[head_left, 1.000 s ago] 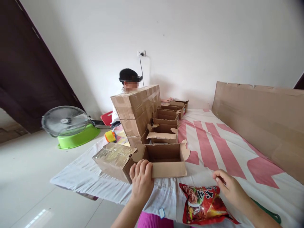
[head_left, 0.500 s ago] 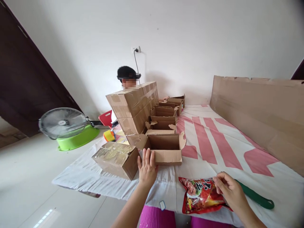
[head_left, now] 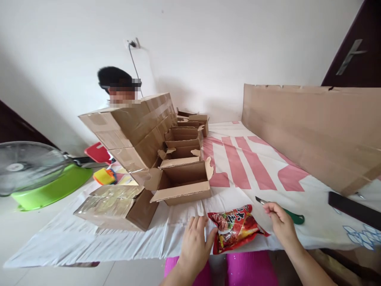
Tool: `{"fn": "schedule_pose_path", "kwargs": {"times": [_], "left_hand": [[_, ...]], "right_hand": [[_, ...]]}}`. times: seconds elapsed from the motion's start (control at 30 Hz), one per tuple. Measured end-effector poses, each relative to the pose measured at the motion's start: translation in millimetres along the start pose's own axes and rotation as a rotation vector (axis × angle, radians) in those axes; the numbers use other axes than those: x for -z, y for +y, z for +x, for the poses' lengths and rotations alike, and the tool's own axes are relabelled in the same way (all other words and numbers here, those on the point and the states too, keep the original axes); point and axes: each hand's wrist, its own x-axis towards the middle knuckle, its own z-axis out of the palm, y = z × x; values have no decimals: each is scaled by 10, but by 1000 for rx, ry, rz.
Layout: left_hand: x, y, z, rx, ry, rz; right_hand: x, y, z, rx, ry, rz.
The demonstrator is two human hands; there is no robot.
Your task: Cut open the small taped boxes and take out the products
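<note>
In the head view we count two hands of our own, both at the near edge of one cloth-covered table [head_left: 178, 212]. Our left hand [head_left: 196, 242] is loose, its fingers spread and empty, with the thumb at the left edge of one red food packet [head_left: 235, 228]; whether they touch, we cannot tell. The packet lies flat at the near edge, between the two hands. Our right hand [head_left: 281, 222] is curled, thumb and fingertips close together, over one green-handled tool [head_left: 297, 218] just right of the packet (we cannot tell whether it grips the handle or merely hovers).

Beyond the left hand we see one open box [head_left: 184, 182], the nearest of a row running away to the far wall; we make out at least four open boxes, the farthest overlapping. To the left are one closed, taped box [head_left: 116, 206] and one stack of taped boxes [head_left: 131, 131], behind which we see one other person [head_left: 117, 85]. On the right stand one large cardboard panel [head_left: 303, 131] and, nearer, one flat black object [head_left: 354, 210]. At the far left we count one fan [head_left: 26, 167] on one green base [head_left: 56, 186]
</note>
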Motion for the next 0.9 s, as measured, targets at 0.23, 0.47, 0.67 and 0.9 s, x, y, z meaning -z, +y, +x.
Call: {"fn": "schedule_pose_path", "kwargs": {"times": [0.23,0.47,0.67,0.9], "left_hand": [[-110,320,143,192,-464,-344],[169,787,775,-20,-37,-542],[369,1159,1881,94,62,-454],[85,1215,1710,26,133,-370]], "right_hand": [[-102,-68,-264,-134,-434,-125],[81,-447,343,-69,-92,402],[21,-734,1286,-174,-134,732],[-285,-402,1571,-293,-56,843]]}}
